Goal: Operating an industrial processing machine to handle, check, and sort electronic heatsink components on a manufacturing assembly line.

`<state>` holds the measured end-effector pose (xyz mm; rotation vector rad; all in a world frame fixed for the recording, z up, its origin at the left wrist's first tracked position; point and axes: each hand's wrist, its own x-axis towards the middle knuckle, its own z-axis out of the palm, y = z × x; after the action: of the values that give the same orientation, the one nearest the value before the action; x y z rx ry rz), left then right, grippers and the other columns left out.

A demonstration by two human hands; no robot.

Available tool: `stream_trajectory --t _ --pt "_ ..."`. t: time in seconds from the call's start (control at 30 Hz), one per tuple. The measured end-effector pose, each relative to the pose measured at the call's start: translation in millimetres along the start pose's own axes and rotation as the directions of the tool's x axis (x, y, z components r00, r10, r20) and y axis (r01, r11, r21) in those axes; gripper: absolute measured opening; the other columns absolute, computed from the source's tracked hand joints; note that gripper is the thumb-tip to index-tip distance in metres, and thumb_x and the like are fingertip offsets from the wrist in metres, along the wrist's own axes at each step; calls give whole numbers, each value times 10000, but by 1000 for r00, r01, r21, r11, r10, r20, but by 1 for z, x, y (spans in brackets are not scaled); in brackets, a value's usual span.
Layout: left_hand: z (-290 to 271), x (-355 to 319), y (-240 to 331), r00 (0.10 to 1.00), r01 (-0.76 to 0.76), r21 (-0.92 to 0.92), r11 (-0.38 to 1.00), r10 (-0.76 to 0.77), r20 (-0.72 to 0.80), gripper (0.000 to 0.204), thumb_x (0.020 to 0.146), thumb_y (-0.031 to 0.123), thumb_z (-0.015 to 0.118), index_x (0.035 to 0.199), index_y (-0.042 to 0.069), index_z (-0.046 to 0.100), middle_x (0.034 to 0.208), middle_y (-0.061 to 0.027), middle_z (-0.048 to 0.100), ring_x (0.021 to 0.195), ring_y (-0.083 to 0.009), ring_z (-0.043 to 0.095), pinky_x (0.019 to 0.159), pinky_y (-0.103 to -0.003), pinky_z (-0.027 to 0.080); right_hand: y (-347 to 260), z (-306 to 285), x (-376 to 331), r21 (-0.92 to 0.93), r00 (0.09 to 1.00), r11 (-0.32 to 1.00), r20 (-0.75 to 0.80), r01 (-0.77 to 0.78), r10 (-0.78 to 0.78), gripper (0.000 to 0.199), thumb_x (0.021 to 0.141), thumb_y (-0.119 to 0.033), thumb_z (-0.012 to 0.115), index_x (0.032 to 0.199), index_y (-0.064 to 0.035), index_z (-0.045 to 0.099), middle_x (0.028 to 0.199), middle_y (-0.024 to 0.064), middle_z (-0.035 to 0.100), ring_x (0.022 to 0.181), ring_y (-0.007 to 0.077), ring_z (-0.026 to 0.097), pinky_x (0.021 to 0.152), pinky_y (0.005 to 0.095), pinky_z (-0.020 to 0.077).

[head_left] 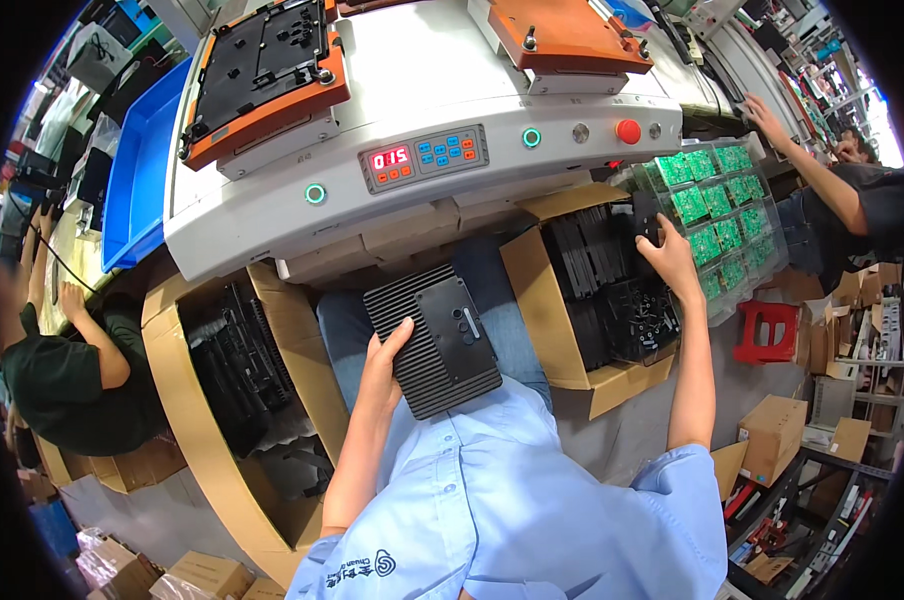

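Observation:
My left hand (380, 370) grips a black ribbed housing (434, 340) by its left edge, thumb on top, above my lap. One side of this face carries long parallel ridges. The other is a smooth panel with small round marks and a light slot. Out to the right, my right hand (672, 260) is closed at the lower end of a black part (646, 215), thumb and forefinger on it. It is over the far right corner of a cardboard box (532, 300) that holds several stacked black housings (584, 255). Its other fingers are partly hidden.
A white machine (262, 225) with a lit control panel (422, 158), a red button (628, 131) and orange fixtures (572, 40) stands ahead. Left is a carton (207, 440) of black parts; right, trays of green circuit boards (712, 205) and a red stool (768, 332). Co-workers sit either side.

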<state>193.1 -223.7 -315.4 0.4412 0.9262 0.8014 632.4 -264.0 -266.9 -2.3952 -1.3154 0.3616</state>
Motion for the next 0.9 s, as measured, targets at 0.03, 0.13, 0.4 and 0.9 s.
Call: stream_trajectory --t 0.03,0.13,0.4,0.9 --pt "0 -1 0 1000 6 -6 1000 -6 -3 322 897 233 635 1123 12 574 1005 -76 650 884 -155 645 777 -289 534 -2 0 0 42 997 999 -78 28 -25 664 785 -242 695 1313 81 456 985 176 681 888 222 660 796 320 499" --pt "6 1 6 999 20 6 1000 -20 -26 329 893 255 642 1113 18 581 982 -72 655 857 -146 649 747 -276 542 -21 -15 -14 105 982 987 -158 122 -104 657 793 -178 681 1352 50 421 1089 180 640 982 219 629 857 317 479" --pt "11 24 58 931 198 332 922 -283 231 440 889 314 641 1183 -6 569 1065 -84 648 922 -139 642 804 -265 525 -162 3 -88 163 376 442 323 882 -869 712 679 -159 701 1314 22 435 1272 217 505 1183 374 507 1021 431 429" --pt "9 32 66 830 271 372 888 -411 377 402 909 341 619 1147 19 582 999 -87 656 805 -138 672 662 -258 583 -211 43 -106 258 -147 -29 454 966 -879 725 703 -154 728 1357 -63 429 1355 168 465 1215 312 489 1046 462 400"
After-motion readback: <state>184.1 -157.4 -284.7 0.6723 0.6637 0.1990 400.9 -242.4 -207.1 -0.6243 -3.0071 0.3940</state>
